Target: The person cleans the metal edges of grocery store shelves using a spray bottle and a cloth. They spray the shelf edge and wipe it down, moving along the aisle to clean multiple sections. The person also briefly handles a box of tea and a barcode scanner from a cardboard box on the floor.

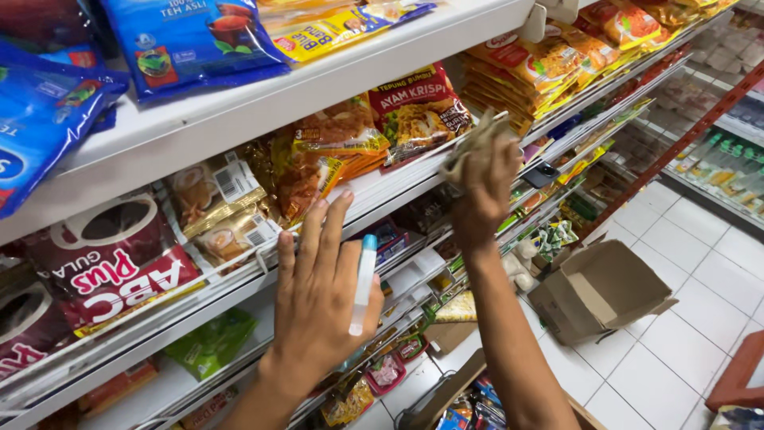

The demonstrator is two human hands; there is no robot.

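Centre frame: right hand [487, 187] presses a cloth [471, 143] onto the shelf edge [398, 187]; left hand [318, 299], fingers spread, pinches a spray bottle [364, 285] upright, lower left.

On my feed I see two bare forearms coming up from the bottom edge, no sleeves on either as far as the frame shows. My left hand [318, 299] has no ring, watch or band that I can see, and its nails are short and unpainted. My right hand [487, 191] is bare too, with nothing on the wrist. No gloves on either.
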